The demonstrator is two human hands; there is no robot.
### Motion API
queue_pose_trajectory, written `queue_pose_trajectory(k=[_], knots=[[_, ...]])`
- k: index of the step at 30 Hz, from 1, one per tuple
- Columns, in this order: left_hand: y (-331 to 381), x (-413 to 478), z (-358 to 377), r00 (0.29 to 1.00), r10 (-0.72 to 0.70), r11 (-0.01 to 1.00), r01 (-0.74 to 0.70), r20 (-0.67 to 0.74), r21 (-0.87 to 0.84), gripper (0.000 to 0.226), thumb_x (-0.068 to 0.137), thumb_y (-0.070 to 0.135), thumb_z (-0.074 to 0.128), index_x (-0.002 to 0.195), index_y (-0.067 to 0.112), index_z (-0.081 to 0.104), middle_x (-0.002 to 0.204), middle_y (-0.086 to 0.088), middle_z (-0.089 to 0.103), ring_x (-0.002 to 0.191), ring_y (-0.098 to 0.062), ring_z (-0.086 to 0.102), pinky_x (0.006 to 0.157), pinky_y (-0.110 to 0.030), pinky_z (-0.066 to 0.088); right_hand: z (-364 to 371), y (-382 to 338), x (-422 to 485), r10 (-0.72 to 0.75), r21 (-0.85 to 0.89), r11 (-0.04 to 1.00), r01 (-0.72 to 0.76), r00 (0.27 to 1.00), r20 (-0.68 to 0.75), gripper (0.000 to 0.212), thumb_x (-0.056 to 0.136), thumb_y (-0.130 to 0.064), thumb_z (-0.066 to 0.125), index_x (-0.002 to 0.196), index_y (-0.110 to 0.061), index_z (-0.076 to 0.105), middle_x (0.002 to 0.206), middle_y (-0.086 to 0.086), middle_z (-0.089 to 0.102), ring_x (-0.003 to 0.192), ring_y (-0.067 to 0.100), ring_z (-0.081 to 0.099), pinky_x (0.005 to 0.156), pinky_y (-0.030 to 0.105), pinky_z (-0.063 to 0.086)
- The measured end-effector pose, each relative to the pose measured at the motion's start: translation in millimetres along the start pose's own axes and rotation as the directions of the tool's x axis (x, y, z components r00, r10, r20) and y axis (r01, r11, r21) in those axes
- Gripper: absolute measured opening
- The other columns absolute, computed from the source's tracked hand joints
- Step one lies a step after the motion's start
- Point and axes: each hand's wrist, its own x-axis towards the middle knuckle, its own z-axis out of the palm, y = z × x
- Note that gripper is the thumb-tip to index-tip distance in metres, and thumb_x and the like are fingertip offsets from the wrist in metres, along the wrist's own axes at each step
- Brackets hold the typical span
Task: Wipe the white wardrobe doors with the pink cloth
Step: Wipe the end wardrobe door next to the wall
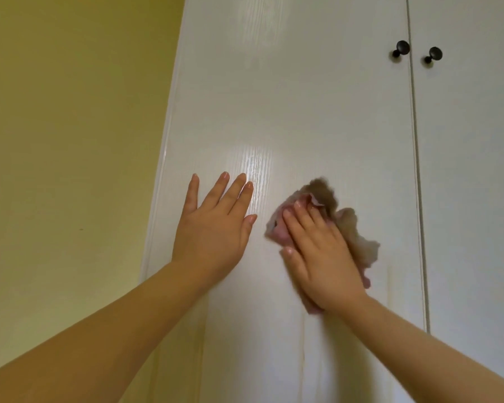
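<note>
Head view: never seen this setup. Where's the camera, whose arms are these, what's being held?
There is no robot here. One wide-angle camera sits on a person's head, so you see their own two bare arms much as they do. In front are two white wardrobe doors: the left door fills the middle and the right door is at the right edge. Two dark knobs sit either side of the gap between them. A yellow wall is on the left. The left hand lies flat on the left door, fingers spread, holding nothing. The right hand presses a crumpled pink cloth against the same door with fairly straight fingers. The cloth's edge is blurred.
</note>
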Motion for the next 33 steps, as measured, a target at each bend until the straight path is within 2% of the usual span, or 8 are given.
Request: queue_pose_trajectory(k=[6, 11, 18, 20, 22, 24, 29, 33], knots=[[-4, 2, -18, 0.984, 0.02, 0.993, -0.041, 0.179, 0.115, 0.078, 0.079, 0.04, -0.024, 0.152, 0.021, -0.002, 0.159, 0.006, -0.001, 0.147, -0.015, 0.0, 0.106, -0.046, -0.022, -28, 48, 24, 0.586, 0.138, 0.809, -0.571, 0.799, -0.136, 0.064, 0.089, -0.039, 0.019, 0.145, -0.008, 0.028, 0.153, 0.011, 0.022, 0.143, 0.025, 0.014, 0.114, 0.039, 0.01], [-5, 2, -24, 0.98, 0.003, 0.998, -0.014, 0.201, 0.056, 0.063, 0.095, 0.042, -0.005, 0.152, 0.02, 0.009, 0.159, 0.004, 0.006, 0.147, -0.016, 0.005, 0.11, -0.046, -0.018, 11, -57, 12, 0.135, 0.247, 0.961, -0.126, 0.991, -0.02, 0.05, 0.085, -0.018, 0.035, 0.131, -0.005, 0.051, 0.139, 0.007, 0.046, 0.133, 0.026, 0.034, 0.111, 0.03, 0.013], [-18, 4, -49, 0.946, 0.045, 0.966, 0.04, 0.322, -0.255, 0.05, 0.104, 0.025, 0.024, 0.151, 0.027, 0.01, 0.159, 0.012, 0.001, 0.145, -0.008, -0.005, 0.115, -0.037, -0.008, -44, -69, 23, 0.363, 0.683, 0.617, -0.39, 0.912, 0.193, 0.035, 0.095, -0.003, 0.039, 0.114, -0.018, 0.065, 0.103, -0.02, 0.057, 0.094, -0.009, 0.05, 0.086, -0.004, 0.028], [-12, -7, -55, 0.974, -0.025, 0.803, 0.154, 0.226, -0.575, 0.05, 0.101, 0.025, 0.038, 0.148, 0.03, 0.022, 0.154, 0.016, 0.012, 0.144, -0.005, 0.005, 0.115, -0.026, 0.002, -62, -70, 29, 0.401, 0.829, 0.279, -0.485, 0.843, 0.358, 0.029, 0.096, -0.005, 0.043, 0.109, -0.016, 0.067, 0.102, -0.011, 0.067, 0.095, 0.001, 0.061, 0.088, 0.007, 0.042], [-1, -14, -69, 0.951, -0.073, 0.36, 0.307, 0.302, -0.881, 0.05, 0.095, 0.026, 0.054, 0.138, 0.037, 0.032, 0.144, 0.023, 0.027, 0.135, 0.002, 0.027, 0.108, -0.01, 0.021, -74, -70, 35, 0.327, 0.859, -0.142, -0.491, 0.796, 0.509, 0.023, 0.09, 0.001, 0.049, 0.104, -0.005, 0.067, 0.097, 0.005, 0.071, 0.092, 0.016, 0.068, 0.081, 0.021, 0.053], [5, -17, -78, 0.891, -0.048, 0.039, 0.453, 0.451, -0.891, 0.047, 0.088, 0.023, 0.066, 0.129, 0.035, 0.046, 0.13, 0.016, 0.052, 0.117, 0.002, 0.05, 0.098, -0.013, 0.04, -78, -69, 43, 0.254, 0.799, -0.296, -0.524, 0.763, 0.595, 0.02, 0.079, -0.001, 0.063, 0.098, -0.005, 0.067, 0.09, 0.014, 0.068, 0.087, 0.025, 0.067, 0.081, 0.031, 0.054], [-8, -17, -93, 0.711, -0.216, 0.046, 0.692, 0.669, -0.72, 0.004, 0.085, 0.014, 0.068, 0.088, 0.013, 0.066, 0.08, -0.002, 0.068, 0.073, -0.015, 0.064, 0.056, -0.017, 0.049, -81, -82, 54, 0.215, 0.784, -0.224, -0.578, 0.756, 0.619, 0.019, 0.092, -0.004, 0.049, 0.09, -0.013, 0.065, 0.085, 0.006, 0.066, 0.082, 0.016, 0.064, 0.076, 0.025, 0.052], [-26, -19, -108, 0.54, -0.395, -0.103, 0.777, 0.743, -0.62, 0.007, 0.082, 0.003, 0.064, 0.077, 0.008, 0.065, 0.066, -0.005, 0.063, 0.058, -0.014, 0.061, 0.05, -0.018, 0.048, -86, -101, 51, 0.294, 0.791, 0.136, -0.597, 0.786, 0.543, 0.016, 0.093, -0.014, 0.05, 0.103, -0.019, 0.062, 0.092, 0.0, 0.063, 0.086, 0.013, 0.06, 0.069, 0.019, 0.048]])
